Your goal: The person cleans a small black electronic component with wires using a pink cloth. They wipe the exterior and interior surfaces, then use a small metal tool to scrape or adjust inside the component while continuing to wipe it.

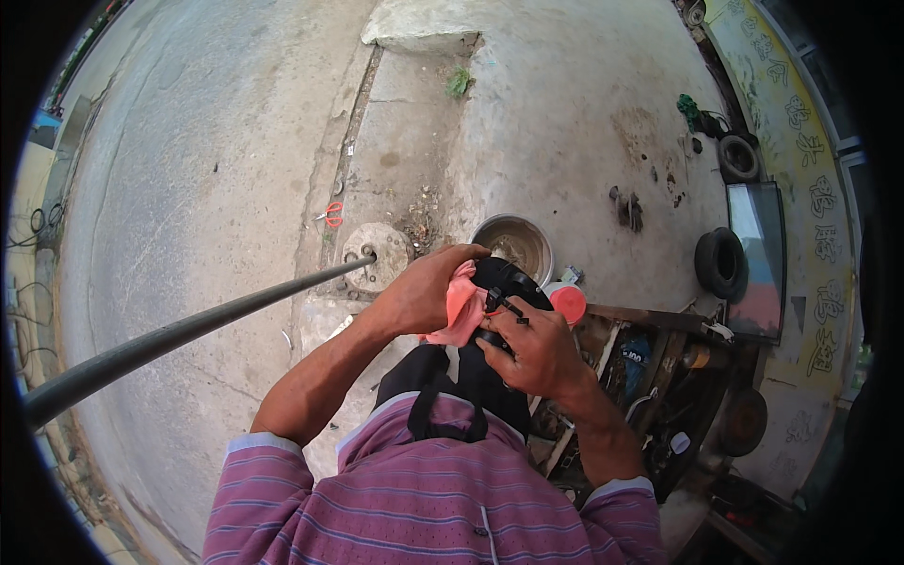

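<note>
In front of my waist is a black rounded object (513,276) whose kind I cannot make out. A small black fitting with thin prongs (499,303) stands out from it. My left hand (435,287) curls around the left side of the object, with a pink cloth (459,306) gripped between. The cloth hangs below that hand. From the right, my right hand (541,347) closes its thumb and fingers by the black fitting; what lies between the fingertips is partly hidden.
A metal basin of murky water (532,235) stands just beyond, beside a pink-red round lid or tub (567,303). A grey pole (217,330) rises from a round concrete base (388,247) at left. Orange-handled scissors (333,215) lie on the ground. Cluttered tools (659,377) and tyres (721,264) are at right.
</note>
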Demonstrator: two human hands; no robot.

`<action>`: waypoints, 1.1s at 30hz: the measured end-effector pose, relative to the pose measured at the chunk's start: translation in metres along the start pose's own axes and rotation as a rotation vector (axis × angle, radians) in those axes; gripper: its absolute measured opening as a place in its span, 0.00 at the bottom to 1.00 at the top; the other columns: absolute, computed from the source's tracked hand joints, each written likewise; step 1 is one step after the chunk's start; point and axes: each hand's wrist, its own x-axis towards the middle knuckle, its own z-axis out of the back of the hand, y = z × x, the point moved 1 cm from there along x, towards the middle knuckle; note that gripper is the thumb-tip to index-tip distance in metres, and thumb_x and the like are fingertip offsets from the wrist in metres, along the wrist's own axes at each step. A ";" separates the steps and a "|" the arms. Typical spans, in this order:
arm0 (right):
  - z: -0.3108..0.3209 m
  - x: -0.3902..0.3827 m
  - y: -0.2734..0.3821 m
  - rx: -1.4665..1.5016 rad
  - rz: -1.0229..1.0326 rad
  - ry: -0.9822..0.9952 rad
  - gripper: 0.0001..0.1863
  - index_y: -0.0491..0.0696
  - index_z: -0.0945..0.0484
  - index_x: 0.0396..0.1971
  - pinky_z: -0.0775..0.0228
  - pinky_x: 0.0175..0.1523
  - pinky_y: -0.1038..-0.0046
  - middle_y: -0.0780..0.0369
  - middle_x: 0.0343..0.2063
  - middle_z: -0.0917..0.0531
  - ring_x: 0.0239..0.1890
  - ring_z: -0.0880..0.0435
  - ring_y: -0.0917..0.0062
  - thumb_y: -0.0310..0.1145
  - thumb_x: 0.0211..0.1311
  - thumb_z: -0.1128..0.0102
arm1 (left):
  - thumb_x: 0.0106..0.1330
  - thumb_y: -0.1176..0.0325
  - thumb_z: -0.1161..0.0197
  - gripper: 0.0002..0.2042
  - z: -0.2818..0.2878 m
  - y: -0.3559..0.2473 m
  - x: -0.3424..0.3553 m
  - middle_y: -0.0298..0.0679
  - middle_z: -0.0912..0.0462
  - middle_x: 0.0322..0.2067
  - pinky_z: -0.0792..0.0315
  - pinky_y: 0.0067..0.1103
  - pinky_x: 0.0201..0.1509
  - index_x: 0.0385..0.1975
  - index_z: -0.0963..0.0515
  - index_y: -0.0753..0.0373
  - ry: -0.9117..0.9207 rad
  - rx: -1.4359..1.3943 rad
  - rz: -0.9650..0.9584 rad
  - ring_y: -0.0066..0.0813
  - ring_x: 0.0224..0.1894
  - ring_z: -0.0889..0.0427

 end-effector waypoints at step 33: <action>0.010 -0.018 0.023 -0.041 0.238 0.273 0.06 0.46 0.26 0.30 0.28 0.29 0.69 0.60 0.27 0.26 0.25 0.20 0.71 0.30 0.56 0.39 | 0.60 0.67 0.34 0.14 0.015 0.026 -0.003 0.38 0.17 0.38 0.25 0.22 0.47 0.44 0.20 0.64 0.179 -0.361 0.276 0.21 0.41 0.21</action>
